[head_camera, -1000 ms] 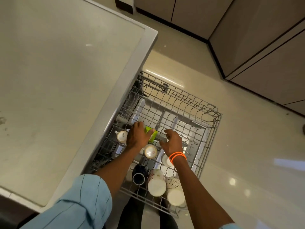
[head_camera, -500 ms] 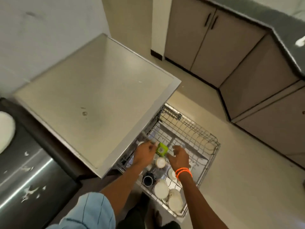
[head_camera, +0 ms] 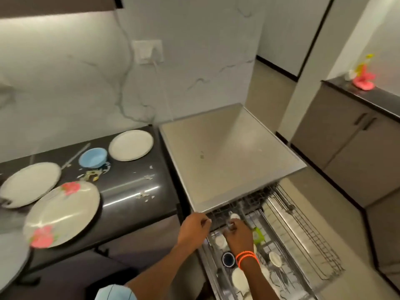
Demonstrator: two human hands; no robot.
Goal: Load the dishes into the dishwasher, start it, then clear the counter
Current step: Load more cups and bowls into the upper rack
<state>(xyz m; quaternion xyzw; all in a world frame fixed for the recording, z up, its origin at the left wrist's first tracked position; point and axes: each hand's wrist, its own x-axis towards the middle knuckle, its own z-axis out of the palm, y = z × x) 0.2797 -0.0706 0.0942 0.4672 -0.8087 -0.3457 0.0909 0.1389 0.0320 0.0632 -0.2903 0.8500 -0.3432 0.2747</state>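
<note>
My right hand (head_camera: 238, 234) hangs over the dishwasher rack (head_camera: 303, 245); I can't tell its grip. My left hand (head_camera: 193, 229), fingers loosely curled, holds nothing beside the rack's near corner. Cups (head_camera: 275, 258) sit inside; plates (head_camera: 62, 213) wait on the counter (head_camera: 134, 191).

Head view, looking down. Pulled-out dishwasher rack (head_camera: 303, 230) holding inverted cups, a dark mug (head_camera: 228, 259) and a green item (head_camera: 258, 235). Right hand (head_camera: 238, 234), orange bands at the wrist, reaches over the rack's near-left corner; whether its fingers hold anything cannot be told. Left hand (head_camera: 193, 229), fingers loosely curled, lies just left of the rack. Dark surface (head_camera: 134, 191) at left carries two white plates, a flowered plate (head_camera: 62, 213), a blue bowl (head_camera: 93, 157) and scattered scraps.
</note>
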